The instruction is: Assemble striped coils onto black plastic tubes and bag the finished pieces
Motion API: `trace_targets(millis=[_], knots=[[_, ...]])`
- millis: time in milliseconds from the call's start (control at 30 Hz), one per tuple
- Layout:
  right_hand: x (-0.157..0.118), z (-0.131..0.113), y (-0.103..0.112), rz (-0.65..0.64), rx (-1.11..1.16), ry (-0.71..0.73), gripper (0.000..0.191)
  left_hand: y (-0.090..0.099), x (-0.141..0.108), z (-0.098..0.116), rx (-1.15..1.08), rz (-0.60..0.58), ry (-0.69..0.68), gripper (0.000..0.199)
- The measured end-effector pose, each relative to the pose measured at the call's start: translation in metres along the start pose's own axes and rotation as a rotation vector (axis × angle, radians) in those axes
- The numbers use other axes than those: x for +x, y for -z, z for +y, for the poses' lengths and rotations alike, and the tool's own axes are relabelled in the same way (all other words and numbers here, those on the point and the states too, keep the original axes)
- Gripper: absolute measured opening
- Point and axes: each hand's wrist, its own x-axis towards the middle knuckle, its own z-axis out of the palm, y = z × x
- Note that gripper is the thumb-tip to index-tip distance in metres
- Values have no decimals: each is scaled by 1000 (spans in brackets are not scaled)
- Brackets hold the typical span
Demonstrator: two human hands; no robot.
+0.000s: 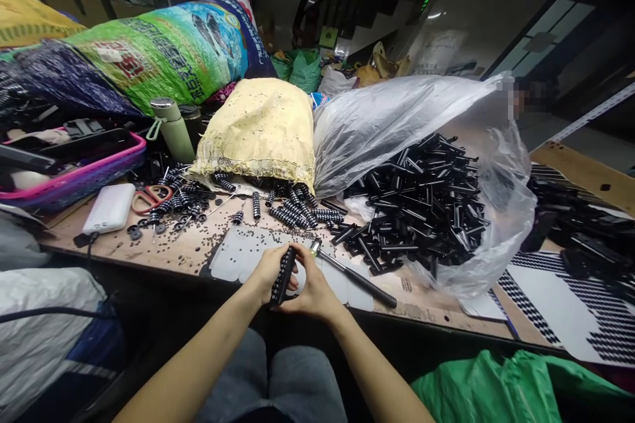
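Observation:
Between both hands, just over the table's front edge, is a black oblong plastic part (284,277) with a row of small light marks or bumps along its face. My left hand (268,272) grips it from the left, and my right hand (313,287) wraps round its right side and lower end. Just beyond the right hand lies a hammer (354,275) with a black handle, its head partly hidden by the fingers. Under it is a pale flat sheet (238,254). Black-and-white ribbed cylinders (295,210) lie in a heap past the hands.
Black plastic parts (417,198) spill from a clear plastic bag (381,119) at the right. A yellow woven sack (262,125) stands at the back. Leftward are scissors (151,198), a white power bank (110,208), a green bottle (173,129) and a pink-rimmed basket (99,168). Tiny rings litter the table.

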Motion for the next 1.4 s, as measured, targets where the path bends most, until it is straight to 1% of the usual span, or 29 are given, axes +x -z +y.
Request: trace_targets(millis=[67,100,133,167,200,267,300,333,367,433,467,533,567,600,633,700,767,833,900,967,1033,1100,1133,1167,1233,1300,1333,1367,1400], knots=[[1,6,-5,36,-50,-4,100,5,3,-1,37,-21,26,38],[1,9,-8,56,-76,-6,99,7,4,-2,73,-28,1,39],[2,13,-12,76,-101,-10,98,10,4,-5,136,-22,-64,39],[3,16,-17,97,-126,-15,98,12,5,-9,237,-5,-172,39],[3,20,-22,124,-155,-20,96,15,5,-14,375,23,-311,38],[4,27,-31,185,-231,-23,87,19,7,-27,707,106,-588,42],[4,31,-34,206,-276,-20,82,22,10,-33,864,142,-688,44],[2,35,-34,213,-324,-17,77,24,12,-38,998,162,-752,45],[-1,39,-31,213,-379,-18,73,28,16,-42,1105,167,-789,44],[-12,49,-15,236,-525,-67,65,35,23,-45,1259,139,-843,40],[-19,54,-3,271,-620,-121,58,40,25,-45,1312,117,-879,37],[-35,63,25,352,-816,-267,36,48,29,-41,1371,97,-946,33],[-42,65,38,345,-872,-324,27,52,29,-38,1381,97,-968,32],[-47,64,49,321,-890,-373,24,54,29,-37,1384,99,-979,32],[-51,60,56,279,-861,-409,25,56,29,-35,1381,100,-985,32],[-53,46,57,212,-702,-446,27,59,27,-34,1373,101,-990,36],[-52,28,47,233,-521,-468,29,59,27,-34,1366,93,-989,39],[-49,13,32,230,-436,-483,31,59,27,-35,1371,85,-987,39],[-46,5,21,168,-460,-519,32,57,27,-37,1381,85,-989,40],[-43,-1,17,108,-495,-526,33,51,27,-42,1399,106,-1002,38],[-40,-9,15,146,-461,-480,34,43,25,-50,1468,134,-1018,39],[-36,-19,10,215,-381,-401,36,36,24,-59,1598,157,-1022,54],[-34,-24,6,227,-356,-363,37,34,25,-64,1673,164,-1023,62],[-32,-28,-1,208,-357,-336,39,33,25,-68,1741,170,-1027,65],[-27,-31,-15,80,-432,-313,42,35,28,-74,1848,208,-1044,60],[-24,-31,-26,-76,-527,-320,43,36,31,-77,1869,233,-1072,54],[-22,-30,-29,-121,-550,-331,43,35,33,-77,1839,231,-1079,52],[-22,-29,-29,-130,-554,-341,44,33,34,-76,1794,234,-1077,49],[-23,-27,-27,-105,-544,-353,44,31,35,-72,1747,245,-1066,44]])
